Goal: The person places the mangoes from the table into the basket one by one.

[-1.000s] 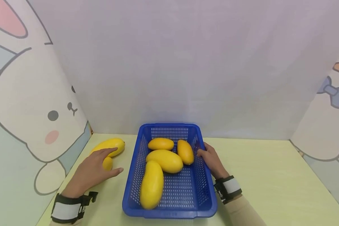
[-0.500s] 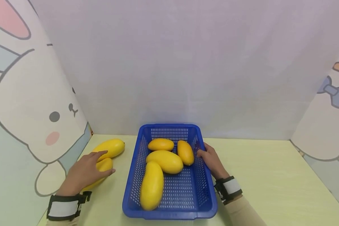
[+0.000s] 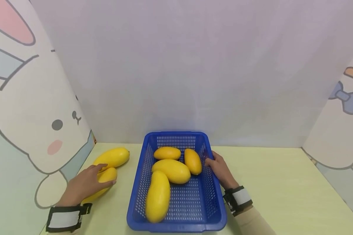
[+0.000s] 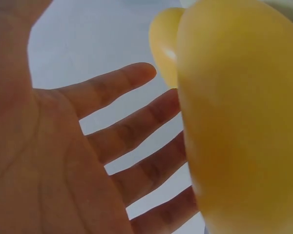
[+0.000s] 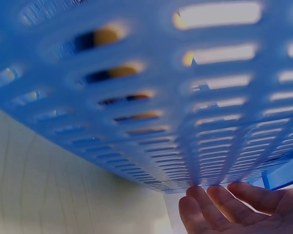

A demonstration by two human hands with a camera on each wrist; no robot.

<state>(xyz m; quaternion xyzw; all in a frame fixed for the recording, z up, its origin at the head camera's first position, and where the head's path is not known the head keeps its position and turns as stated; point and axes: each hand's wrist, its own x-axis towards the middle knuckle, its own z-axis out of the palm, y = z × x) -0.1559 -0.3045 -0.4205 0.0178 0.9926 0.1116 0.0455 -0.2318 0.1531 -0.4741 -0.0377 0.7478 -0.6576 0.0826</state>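
Note:
My left hand (image 3: 83,186) reaches over the nearer of two yellow mangoes on the table, thumb and fingers spread on either side of this near mango (image 3: 107,175). Just beyond it lies the far mango (image 3: 113,157). In the left wrist view the fingers are extended towards a large mango surface (image 4: 244,117), and the palm stands apart from it. My right hand (image 3: 223,169) grips the right side of a blue plastic basket (image 3: 176,227), thumb over the rim. From the right wrist view, its fingertips (image 5: 198,195) meet the slotted outer wall.
Inside the basket are two large yellow mangoes, one long (image 3: 158,197) and one lying crosswise (image 3: 172,171), plus two smaller orange-yellow ones (image 3: 167,152). The pale table (image 3: 267,186) meets a white back wall (image 3: 194,81). Cartoon-printed panels (image 3: 41,130) flank both sides.
My left hand has come down and back to the left, closer around the near mango, which shows more between thumb and fingers. The right hand keeps its hold on the basket.

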